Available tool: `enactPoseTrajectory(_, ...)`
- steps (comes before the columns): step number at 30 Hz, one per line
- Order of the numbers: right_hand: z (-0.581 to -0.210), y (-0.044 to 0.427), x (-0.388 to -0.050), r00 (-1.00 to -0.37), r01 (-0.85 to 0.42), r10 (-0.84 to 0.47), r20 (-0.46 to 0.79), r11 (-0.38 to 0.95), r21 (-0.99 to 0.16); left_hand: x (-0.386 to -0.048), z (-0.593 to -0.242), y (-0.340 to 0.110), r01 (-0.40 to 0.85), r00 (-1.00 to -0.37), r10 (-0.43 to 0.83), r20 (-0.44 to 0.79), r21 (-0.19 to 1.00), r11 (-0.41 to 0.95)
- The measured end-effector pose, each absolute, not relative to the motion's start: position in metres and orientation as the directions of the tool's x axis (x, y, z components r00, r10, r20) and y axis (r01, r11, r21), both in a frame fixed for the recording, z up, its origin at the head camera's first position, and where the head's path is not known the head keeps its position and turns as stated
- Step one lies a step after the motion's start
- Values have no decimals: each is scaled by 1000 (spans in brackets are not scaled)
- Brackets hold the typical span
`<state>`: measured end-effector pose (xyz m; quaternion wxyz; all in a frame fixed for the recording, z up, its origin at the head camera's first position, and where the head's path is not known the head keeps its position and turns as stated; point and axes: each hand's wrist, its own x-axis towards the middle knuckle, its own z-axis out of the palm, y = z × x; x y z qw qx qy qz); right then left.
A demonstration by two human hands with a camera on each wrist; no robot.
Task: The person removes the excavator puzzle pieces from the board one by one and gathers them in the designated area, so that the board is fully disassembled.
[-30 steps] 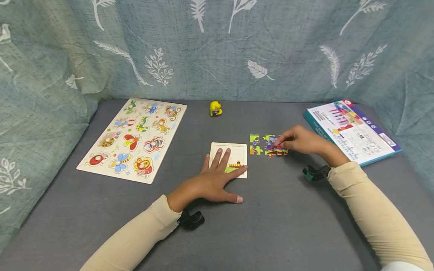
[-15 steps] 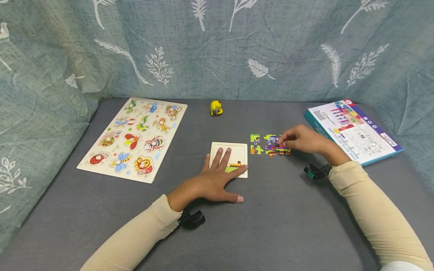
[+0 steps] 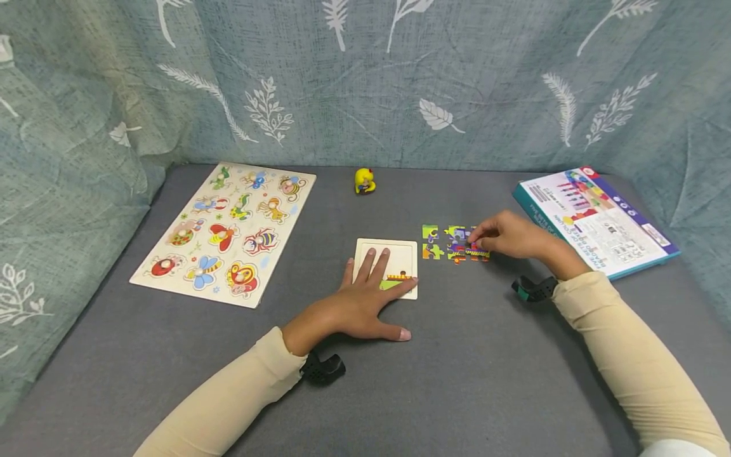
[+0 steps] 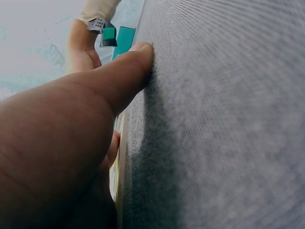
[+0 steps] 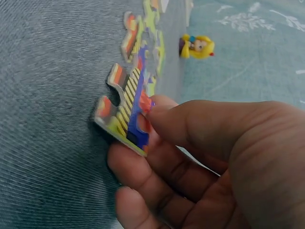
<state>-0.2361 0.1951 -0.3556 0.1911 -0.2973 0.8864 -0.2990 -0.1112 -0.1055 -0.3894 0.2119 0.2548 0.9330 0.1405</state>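
Currently on the worktop [image 3: 457,387], listed by position from the puzzle tray:

Puzzle tray [image 3: 403,258]: one, pale wood, square, flat on the worktop. In its near right corner, a corner piece [image 3: 389,285], green with a red-and-yellow strip (partly covered by fingers).

Left hand [image 3: 362,311]: laid palm down, fingers spread apart, the fingers reaching onto the tray and the thumb out past its near edge, over the worktop. Holds nothing.

Loose pieces [image 3: 432,252]: several, brightly coloured, lying in a cluster just right of the tray; two green-and-orange ones stand nearest to it. Exact count uncertain, since the fingers hide part of the group.

Right hand [image 3: 508,235]: at the side of the cluster farther from the tray, thumb and fingers clamped on the edge of one striped piece [image 5: 126,102] (yellow-and-black bands, blue and red above, tabs along one side). Whether that piece touches the worktop cannot be told.

Toy figure [image 3: 364,181]: one, small, yellow, beyond the tray and well apart from it.

Bug board [image 3: 224,236]: one, large, left of the tray, twelve bug pictures in rows.

Box [image 3: 594,219]: one, teal-sided, printed top, well to the right of the tray, past the right hand.

Curtain [image 3: 354,95]: grey-green with white leaves, behind everything, farther off than the tray.
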Motion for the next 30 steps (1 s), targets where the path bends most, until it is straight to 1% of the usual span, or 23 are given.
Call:
enactPoseTrajectory(5, -353, 197, -237, -762, -425, -629, -153, 664, -615, -111, -391, -105, 425, -778, 541, -320, 367, 827)
enactPoseTrajectory(15, -349, 196, -239, -742, -468, -656, -138, 655, -593, -111, -391, -106, 418, -785, 530, -321, 357, 835)
enactPoseTrajectory(21, -347, 195, -238, -767, -462, -630, -123, 675, -575, -111, -393, -106, 415, -786, 533, -313, 371, 830)
enactPoseTrajectory(30, -350, 179, -240, -784, -439, -611, -108, 670, -599, -110, -392, -105, 412, -793, 530, -299, 376, 830)
